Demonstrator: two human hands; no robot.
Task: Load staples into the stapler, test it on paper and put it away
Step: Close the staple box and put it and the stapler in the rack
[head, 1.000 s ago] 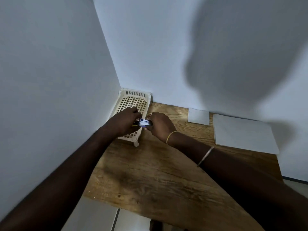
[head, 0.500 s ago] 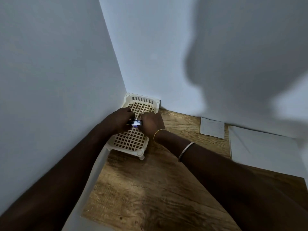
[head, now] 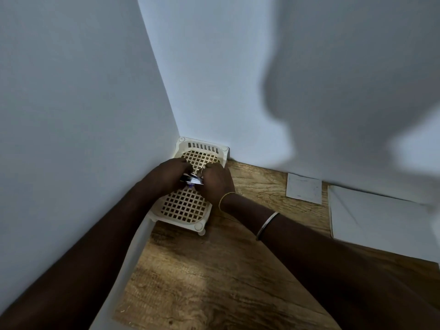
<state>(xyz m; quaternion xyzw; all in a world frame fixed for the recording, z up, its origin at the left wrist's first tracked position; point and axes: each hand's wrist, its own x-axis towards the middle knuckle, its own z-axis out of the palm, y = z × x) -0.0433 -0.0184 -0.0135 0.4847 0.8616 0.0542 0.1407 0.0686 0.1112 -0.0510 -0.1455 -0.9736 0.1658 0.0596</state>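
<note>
A small metallic stapler [head: 191, 180] with a blue-tinted part is held between both hands above the cream lattice basket [head: 184, 209] in the wall corner. My left hand [head: 166, 178] grips its left end, my right hand [head: 217, 183] its right end. Fingers hide most of the stapler. A small white paper slip [head: 304, 188] lies on the wooden table [head: 214, 282] by the back wall, and a larger stack of white paper [head: 381, 221] lies to its right.
White walls close in on the left and behind the basket. A dark shadow of a head falls on the back wall. The table's left edge runs next to a pale strip along the wall.
The view has shifted, and the hands with the stapler have moved from the basket's right rim to over its middle. The grip looks the same.
</note>
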